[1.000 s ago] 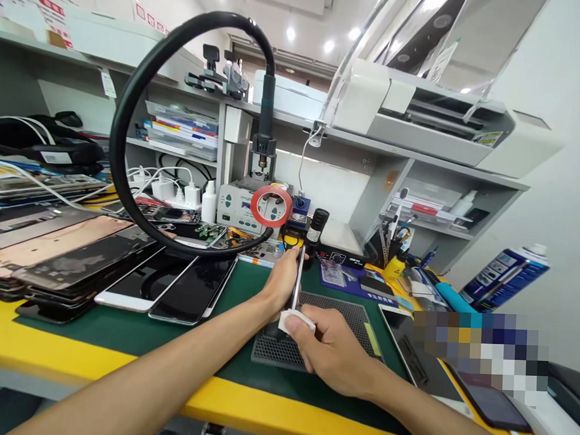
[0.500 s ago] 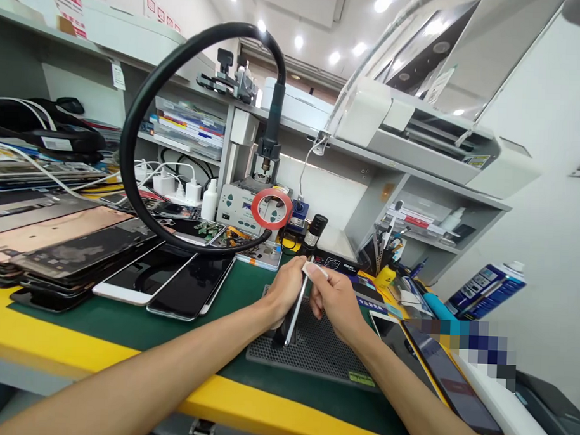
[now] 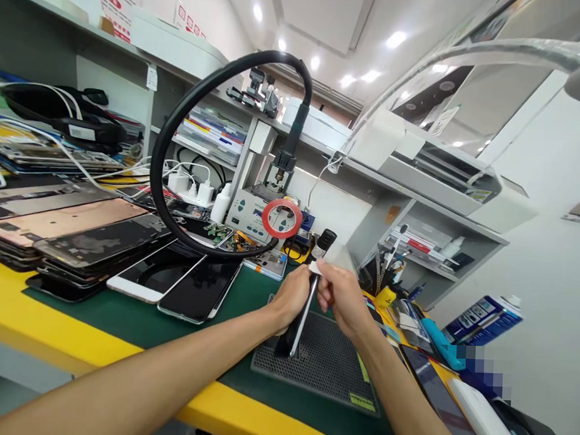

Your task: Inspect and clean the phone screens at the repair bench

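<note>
My left hand (image 3: 293, 295) is closed around a thin dark phone-like device (image 3: 299, 326) with a silver edge. The device stands on its edge, tilted, over a grey perforated mat (image 3: 332, 365). Between the thumb and fingers of my right hand (image 3: 339, 294) is a small white piece (image 3: 315, 267), pressed at the device's far end. Just behind both hands stands a black cylindrical tool (image 3: 323, 243). Part of the device is hidden by my left hand.
Phones and screens (image 3: 87, 236) are stacked on the left. A black hose (image 3: 159, 143) arches beside a red ring (image 3: 281, 218) at a grey control box (image 3: 247, 213). On the right are a dark tablet (image 3: 439, 391) and a blue can (image 3: 484, 319).
The camera view has shifted and tilted. Both hands still hold the device and the white piece, which now sits at the device's far end.
</note>
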The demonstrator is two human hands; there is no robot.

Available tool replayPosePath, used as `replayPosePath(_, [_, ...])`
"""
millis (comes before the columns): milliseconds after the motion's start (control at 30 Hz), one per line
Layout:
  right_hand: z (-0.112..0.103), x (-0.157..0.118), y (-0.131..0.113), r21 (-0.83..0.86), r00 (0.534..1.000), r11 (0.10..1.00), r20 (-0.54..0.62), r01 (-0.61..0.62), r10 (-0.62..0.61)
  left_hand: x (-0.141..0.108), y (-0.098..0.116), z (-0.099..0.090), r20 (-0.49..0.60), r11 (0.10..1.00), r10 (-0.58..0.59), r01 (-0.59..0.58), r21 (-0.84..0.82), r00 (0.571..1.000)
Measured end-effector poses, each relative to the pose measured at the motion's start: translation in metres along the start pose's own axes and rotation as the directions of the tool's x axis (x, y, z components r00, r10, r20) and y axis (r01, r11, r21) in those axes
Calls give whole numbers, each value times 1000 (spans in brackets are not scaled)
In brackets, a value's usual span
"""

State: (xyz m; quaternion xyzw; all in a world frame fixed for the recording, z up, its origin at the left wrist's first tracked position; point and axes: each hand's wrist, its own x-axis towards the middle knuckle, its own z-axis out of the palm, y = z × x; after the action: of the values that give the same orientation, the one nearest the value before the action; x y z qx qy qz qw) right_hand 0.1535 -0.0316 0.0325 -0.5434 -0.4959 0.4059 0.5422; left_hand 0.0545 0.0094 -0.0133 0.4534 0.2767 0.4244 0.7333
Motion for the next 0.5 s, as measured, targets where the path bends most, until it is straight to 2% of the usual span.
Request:
replayPosePath(67, [3, 0, 2, -50, 1000, 999, -6, -22, 21, 1, -1, -2, 1, 1000, 12, -12, 17, 1000])
replayPosePath(200, [7, -2, 7, 23, 997, 996, -4, -81, 81, 1, -4, -3, -5, 999, 15, -14, 33, 1000])
replayPosePath(333, [12, -9, 9, 57, 989, 988, 50, -142, 139, 2, -5, -4, -19, 999, 12, -12, 38, 1000])
replayPosePath(500, [15, -20, 14, -3, 973, 981, 132, -192, 191, 2, -4, -7, -51, 998, 27, -24, 55, 998])
